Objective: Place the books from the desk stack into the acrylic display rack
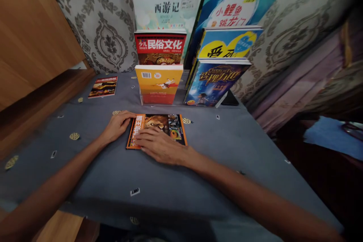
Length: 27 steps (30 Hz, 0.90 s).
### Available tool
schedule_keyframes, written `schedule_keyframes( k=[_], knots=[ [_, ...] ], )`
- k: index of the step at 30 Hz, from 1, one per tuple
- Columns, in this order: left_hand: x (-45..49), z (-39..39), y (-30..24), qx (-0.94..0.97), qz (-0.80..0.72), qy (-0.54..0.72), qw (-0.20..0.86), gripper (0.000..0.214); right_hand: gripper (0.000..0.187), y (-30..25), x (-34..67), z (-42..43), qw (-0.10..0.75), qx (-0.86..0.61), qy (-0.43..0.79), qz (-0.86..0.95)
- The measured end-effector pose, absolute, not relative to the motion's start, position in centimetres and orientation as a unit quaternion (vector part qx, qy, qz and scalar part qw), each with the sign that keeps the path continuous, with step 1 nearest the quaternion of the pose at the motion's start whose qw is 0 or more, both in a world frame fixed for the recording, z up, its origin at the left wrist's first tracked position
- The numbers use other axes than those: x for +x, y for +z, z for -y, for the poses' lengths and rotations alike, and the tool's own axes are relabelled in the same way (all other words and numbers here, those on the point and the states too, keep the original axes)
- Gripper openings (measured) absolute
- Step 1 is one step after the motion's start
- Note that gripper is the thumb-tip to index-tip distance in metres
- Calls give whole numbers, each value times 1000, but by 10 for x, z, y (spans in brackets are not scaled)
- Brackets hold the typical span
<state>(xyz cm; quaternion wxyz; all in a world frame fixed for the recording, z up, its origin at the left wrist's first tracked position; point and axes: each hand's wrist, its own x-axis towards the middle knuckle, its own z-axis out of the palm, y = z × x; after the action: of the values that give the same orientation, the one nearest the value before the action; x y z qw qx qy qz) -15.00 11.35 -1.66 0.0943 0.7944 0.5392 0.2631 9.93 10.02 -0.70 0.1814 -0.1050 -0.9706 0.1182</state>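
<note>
An orange-edged book with a lion on its cover [164, 124] lies flat on the grey cloth [227, 147] in front of me. My right hand [160, 145] lies flat on the book's near left part, fingers stretched out and pointing left. My left hand [117, 124] rests at the book's left edge, fingers curled against that edge. Neither hand lifts the book.
Behind the book, a tiered clear stand [141, 100] holds several upright books, a yellow one [159, 83] and a dark blue one [214, 83] in front. A small red-covered book [103, 86] lies far left. Wooden furniture [31, 34] flanks the left, curtains [297, 45] the right.
</note>
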Motion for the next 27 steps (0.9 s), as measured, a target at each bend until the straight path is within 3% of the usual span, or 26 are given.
schedule_keyframes(
  k=[7, 27],
  knots=[
    [-151, -111, -19, 772, -554, 289, 116, 46, 35, -7, 72, -96, 132, -49, 123, 982],
    [-148, -107, -18, 729, -600, 305, 126, 43, 31, -19, 53, -160, 188, -159, 130, 960]
  ],
)
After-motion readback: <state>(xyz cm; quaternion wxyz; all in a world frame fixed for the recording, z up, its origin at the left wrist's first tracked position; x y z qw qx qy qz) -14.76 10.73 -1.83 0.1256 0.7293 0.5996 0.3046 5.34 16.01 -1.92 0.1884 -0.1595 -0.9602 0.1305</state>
